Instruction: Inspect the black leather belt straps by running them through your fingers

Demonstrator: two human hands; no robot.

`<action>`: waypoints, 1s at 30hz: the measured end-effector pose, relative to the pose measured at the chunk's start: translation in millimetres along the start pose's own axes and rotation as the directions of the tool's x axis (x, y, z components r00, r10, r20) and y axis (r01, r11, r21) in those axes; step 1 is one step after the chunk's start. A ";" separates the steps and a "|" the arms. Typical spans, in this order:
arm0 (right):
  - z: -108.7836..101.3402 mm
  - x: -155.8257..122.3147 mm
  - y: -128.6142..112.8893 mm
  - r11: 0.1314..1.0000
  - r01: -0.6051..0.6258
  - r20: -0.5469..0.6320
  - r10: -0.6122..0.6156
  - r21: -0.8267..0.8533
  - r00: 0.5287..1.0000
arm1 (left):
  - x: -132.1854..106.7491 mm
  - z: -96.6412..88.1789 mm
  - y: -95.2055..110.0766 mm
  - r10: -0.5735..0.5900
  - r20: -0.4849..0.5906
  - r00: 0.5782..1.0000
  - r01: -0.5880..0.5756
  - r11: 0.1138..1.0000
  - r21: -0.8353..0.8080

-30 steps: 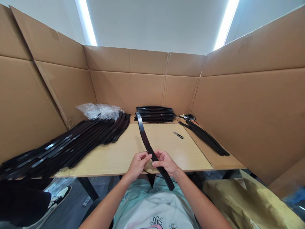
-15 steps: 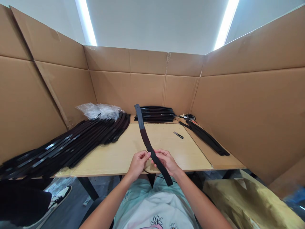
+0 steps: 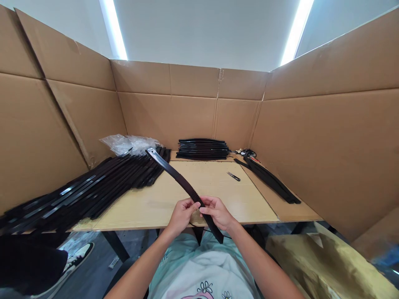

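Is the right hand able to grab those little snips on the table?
Probably yes, if it lets go first: the right hand pinches the black strip, but I see only tabletop between it and the snips.

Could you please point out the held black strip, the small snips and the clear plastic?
Held black strip (image 3: 184, 185), head view, dark middle section.
Small snips (image 3: 235, 177), head view, the handle.
Clear plastic (image 3: 132, 145), head view, crumpled middle.

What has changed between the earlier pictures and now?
The curved black strip has swung its far end leftward, now overlapping the left pile of strips in view. The left hand and right hand still pinch it. The snips and rear stack of strips stayed put.
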State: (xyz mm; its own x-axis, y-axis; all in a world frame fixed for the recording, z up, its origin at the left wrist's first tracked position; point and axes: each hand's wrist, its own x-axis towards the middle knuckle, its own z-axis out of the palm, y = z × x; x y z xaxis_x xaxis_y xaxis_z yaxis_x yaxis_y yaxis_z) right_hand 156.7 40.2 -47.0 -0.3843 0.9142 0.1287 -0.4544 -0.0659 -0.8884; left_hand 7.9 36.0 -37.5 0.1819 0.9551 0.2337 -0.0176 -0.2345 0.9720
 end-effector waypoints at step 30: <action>20.8 -15.0 -2.2 0.961 0.070 -0.125 -0.107 -0.269 0.986 | -6.2 9.8 10.3 -0.060 0.156 0.986 0.101 0.959 -0.266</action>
State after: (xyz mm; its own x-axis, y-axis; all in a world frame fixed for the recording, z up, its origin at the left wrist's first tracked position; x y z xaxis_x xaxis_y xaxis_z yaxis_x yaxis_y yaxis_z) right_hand 146.7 18.3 -37.8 -0.2304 0.9586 0.1671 -0.2474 0.1084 -0.9628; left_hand 16.3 25.9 -29.2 0.3339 0.9276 0.1677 -0.2602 -0.0803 0.9622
